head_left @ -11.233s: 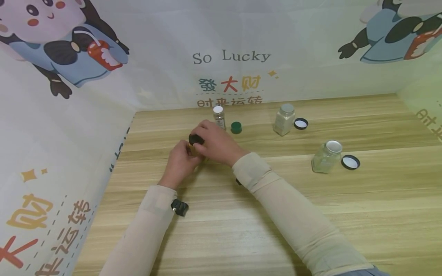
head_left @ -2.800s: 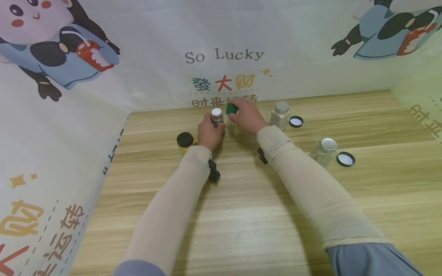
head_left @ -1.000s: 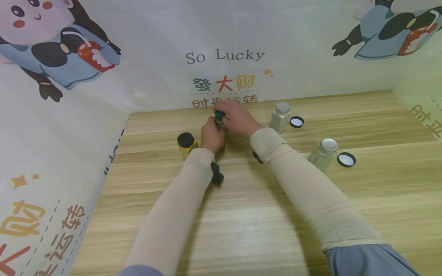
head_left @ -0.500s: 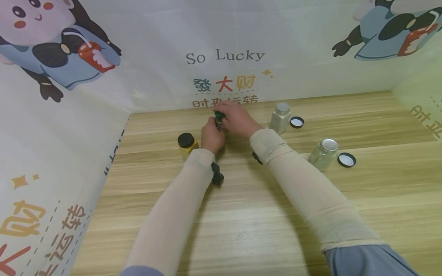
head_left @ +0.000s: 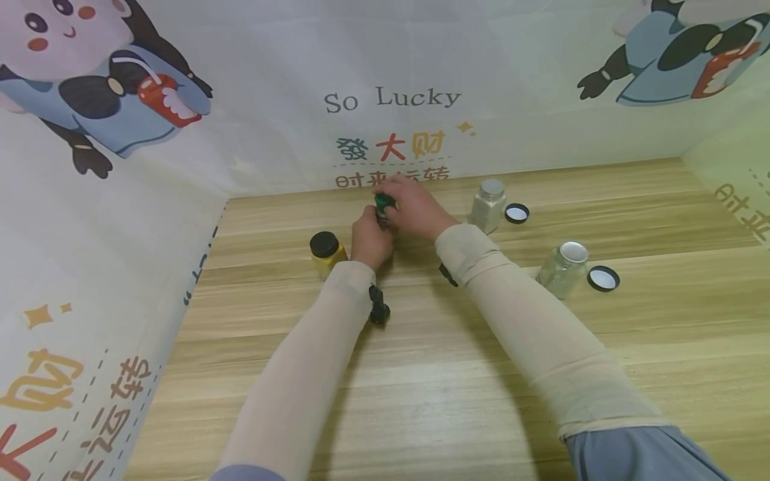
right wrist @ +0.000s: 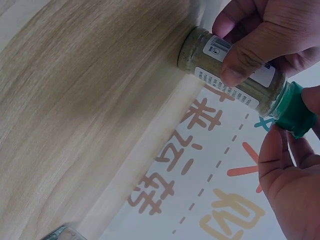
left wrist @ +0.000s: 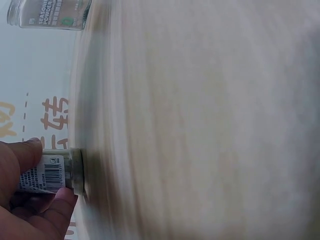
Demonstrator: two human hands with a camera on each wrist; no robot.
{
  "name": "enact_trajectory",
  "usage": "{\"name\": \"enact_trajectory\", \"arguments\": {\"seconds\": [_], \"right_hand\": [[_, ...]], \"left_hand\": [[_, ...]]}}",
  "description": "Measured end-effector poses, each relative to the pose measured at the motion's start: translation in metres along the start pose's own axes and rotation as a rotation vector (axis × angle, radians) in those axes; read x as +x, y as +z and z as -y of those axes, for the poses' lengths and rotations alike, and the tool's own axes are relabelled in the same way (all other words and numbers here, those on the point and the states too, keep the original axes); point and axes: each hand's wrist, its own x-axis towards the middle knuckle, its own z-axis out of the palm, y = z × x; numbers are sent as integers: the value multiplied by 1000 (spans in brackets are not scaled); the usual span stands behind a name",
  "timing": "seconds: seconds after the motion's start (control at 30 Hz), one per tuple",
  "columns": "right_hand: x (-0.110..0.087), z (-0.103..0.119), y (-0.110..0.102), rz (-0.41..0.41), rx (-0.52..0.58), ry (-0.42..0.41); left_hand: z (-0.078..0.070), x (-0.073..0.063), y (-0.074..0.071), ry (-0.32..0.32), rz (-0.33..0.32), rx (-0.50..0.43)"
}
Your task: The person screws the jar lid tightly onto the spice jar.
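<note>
The left hand (head_left: 371,242) clamped its fingers on the upright spice bottle (right wrist: 257,89), seemingly bracing it while fingers of the right hand (head_left: 416,208) pinched its green cap (right wrist: 297,111).

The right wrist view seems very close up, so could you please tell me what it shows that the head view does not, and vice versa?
Only the right wrist view: the printed labels and olive-brown contents of the bottle, largely blocked from the head view.

Only the head view: the yellow jar with its black lid, two loose black lids, and the "So Lucky" lettering.

Both: the left hand gripping the bottle, the right hand pinching the green cap at its top, the wooden table and some Chinese writing on the wall.
</note>
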Motion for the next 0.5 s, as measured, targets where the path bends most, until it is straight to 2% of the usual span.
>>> {"name": "enact_trajectory", "arguments": {"seconds": [0.27,0.5], "right_hand": [[-1,0,1,-14,21,26],[-2,1,2,-32,60,75]], "left_hand": [[-2,-5,-2,-4,8,-2],[-1,-3,-1,0,-2,0]]}}
